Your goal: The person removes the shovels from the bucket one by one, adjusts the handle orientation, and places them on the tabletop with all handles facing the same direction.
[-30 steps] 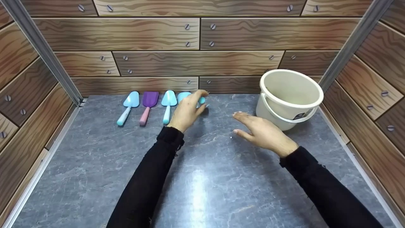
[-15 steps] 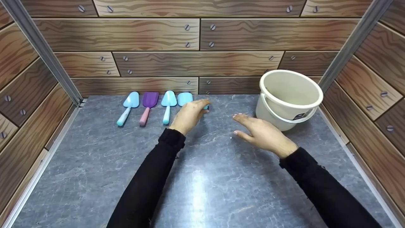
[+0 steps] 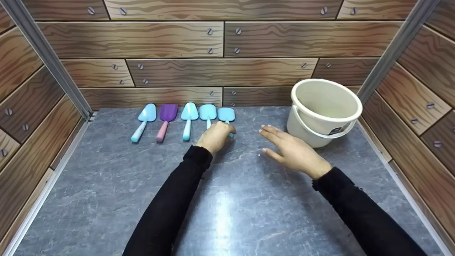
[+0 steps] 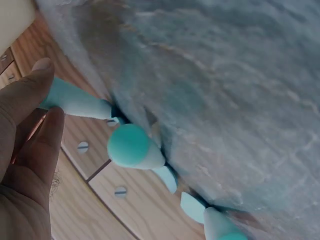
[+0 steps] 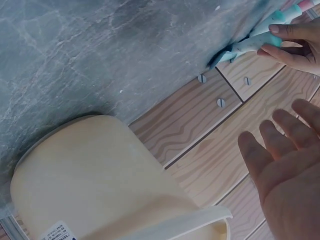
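Note:
My left hand (image 3: 215,137) pinches the handle of the rightmost light-blue toy shovel (image 3: 226,113) between thumb and fingers. In the left wrist view that teal-and-white handle (image 4: 80,102) is between the fingertips, and the blade end is near the grey surface. Just left of it lies another blue shovel (image 3: 208,111), its handle partly hidden by the hand. Farther left are a pointed blue shovel (image 3: 189,111), a purple one with a pink handle (image 3: 168,112) and another blue one (image 3: 147,113). Holding nothing, my right hand (image 3: 293,151) hovers beside the cream bucket (image 3: 302,134), fingers extended.
The bucket stands at the back right with its handle hanging down in front. Wood-patterned walls (image 3: 170,39) close off the back and both sides. Grey marbled tabletop (image 3: 117,192) stretches toward the person.
My left hand has come down and toward the person, along the rightmost shovel. That shovel's blade, mostly hidden before, now shows beyond the hand. The right hand has barely moved.

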The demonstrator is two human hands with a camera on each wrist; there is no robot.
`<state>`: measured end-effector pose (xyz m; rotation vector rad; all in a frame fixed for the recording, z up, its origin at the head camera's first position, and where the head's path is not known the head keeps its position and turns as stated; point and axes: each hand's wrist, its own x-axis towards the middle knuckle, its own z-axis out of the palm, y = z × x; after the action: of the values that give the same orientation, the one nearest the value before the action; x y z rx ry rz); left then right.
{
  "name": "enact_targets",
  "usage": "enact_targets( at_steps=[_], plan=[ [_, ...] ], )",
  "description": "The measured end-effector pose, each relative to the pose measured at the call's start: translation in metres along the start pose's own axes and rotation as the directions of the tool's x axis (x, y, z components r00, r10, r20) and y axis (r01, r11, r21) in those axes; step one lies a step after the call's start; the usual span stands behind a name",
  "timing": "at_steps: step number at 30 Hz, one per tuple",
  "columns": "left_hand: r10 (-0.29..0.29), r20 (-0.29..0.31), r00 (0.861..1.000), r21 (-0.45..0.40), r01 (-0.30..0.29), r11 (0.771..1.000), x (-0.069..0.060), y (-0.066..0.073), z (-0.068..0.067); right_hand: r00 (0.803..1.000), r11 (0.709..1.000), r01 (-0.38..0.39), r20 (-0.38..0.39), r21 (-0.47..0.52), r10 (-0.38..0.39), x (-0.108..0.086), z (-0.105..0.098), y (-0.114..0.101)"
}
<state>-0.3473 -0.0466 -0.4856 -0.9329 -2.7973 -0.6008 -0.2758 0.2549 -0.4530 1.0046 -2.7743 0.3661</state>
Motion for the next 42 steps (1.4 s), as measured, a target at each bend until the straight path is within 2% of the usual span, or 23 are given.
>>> enact_targets(
  at_steps=[8, 16, 27, 33, 42],
  plan=[
    [-0.030, 0.011, 0.999, 0.033, 0.029, 0.999, 0.006, -0.001, 0.006, 0.999, 0.999, 0.033, -0.032, -0.038, -0.035, 0.001, 0.005, -0.001],
    [0.012, 0.017, 1.000, 0.046, -0.012, 0.999, 0.005, -0.003, 0.008, 1.000, 1.000, 0.015, -0.023, -0.026, -0.016, 0.002, 0.002, -0.001],
    [0.041, -0.058, 0.997, 0.071, -0.037, 0.997, -0.005, 0.004, -0.006, 0.999, 1.000, -0.017, -0.044, -0.017, 0.016, 0.009, -0.016, 0.001],
    [0.058, -0.099, 0.993, 0.100, -0.048, 0.994, -0.010, 0.007, -0.008, 0.998, 0.999, -0.035, -0.060, -0.016, 0.034, 0.014, -0.028, 0.004],
    [0.043, -0.142, 0.989, 0.099, -0.029, 0.995, -0.021, 0.016, -0.011, 0.990, 0.995, -0.097, -0.104, 0.007, 0.097, 0.022, -0.054, 0.016]
  ],
)
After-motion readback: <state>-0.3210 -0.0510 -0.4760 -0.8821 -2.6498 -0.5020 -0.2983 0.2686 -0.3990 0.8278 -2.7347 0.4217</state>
